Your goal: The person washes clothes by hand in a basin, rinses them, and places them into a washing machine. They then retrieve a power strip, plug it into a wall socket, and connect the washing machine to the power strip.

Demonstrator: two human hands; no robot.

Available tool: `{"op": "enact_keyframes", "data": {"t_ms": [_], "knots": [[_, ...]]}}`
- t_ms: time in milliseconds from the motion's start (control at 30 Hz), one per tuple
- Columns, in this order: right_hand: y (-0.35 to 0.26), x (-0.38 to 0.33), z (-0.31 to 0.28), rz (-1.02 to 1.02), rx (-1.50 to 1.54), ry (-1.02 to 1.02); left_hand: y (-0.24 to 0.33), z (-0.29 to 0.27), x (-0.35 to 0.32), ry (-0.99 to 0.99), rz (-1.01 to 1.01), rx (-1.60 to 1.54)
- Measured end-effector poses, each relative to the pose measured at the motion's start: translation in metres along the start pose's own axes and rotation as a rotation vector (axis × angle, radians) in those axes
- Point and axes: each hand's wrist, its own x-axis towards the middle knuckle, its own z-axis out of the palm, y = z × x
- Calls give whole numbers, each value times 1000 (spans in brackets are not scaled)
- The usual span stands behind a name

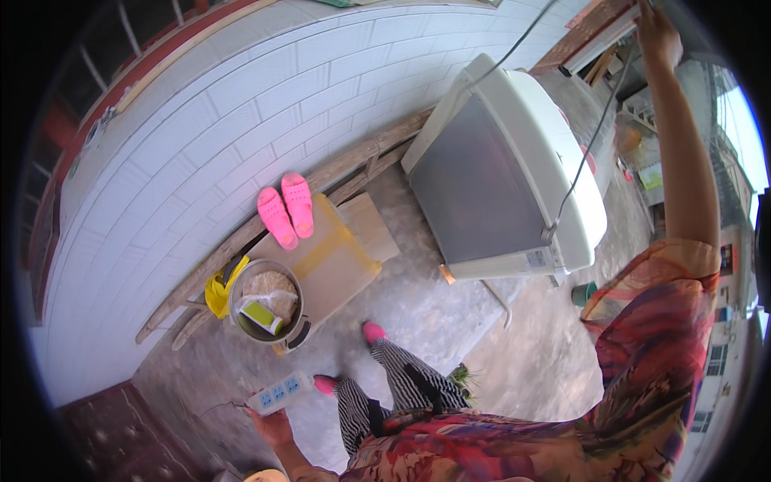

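Note:
My left hand [273,427], low in the view, grips a white power strip [279,394] with blue sockets by its near side. My right arm is raised high to the far right. The right hand [660,38] is closed at the top edge of the view, its fingertips partly cut off, and what it holds cannot be made out. A grey cord [590,153] rises from the washing machine towards that hand. The white washing machine [490,181], with a grey side, stands between the wall and my right arm.
Pink slippers [287,210] lie by a wooden ladder [337,165] along the white tiled wall [241,112]. Next to flat cardboard [329,253] stands a metal pot [303,299] holding a bag and a green-white package [261,319]. A yellow bag [217,296] touches it. A green bucket [584,293] sits right.

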Motion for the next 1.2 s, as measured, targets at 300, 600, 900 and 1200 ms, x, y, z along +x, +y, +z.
{"op": "enact_keyframes", "data": {"t_ms": [300, 600, 900, 1200], "knots": [[-255, -231, -112, -497, 526, -255, 25, -34, -32, 24, 154, -111], [-338, -331, -203, -1020, 819, -443, 52, -50, -34, 131, 90, -180], [-447, -515, -278, -1351, 1520, -894, 92, -51, -41, -42, 48, -357], [-429, -645, -294, -1625, 1466, -1616, 105, -57, -38, -158, 4, -475]]}}
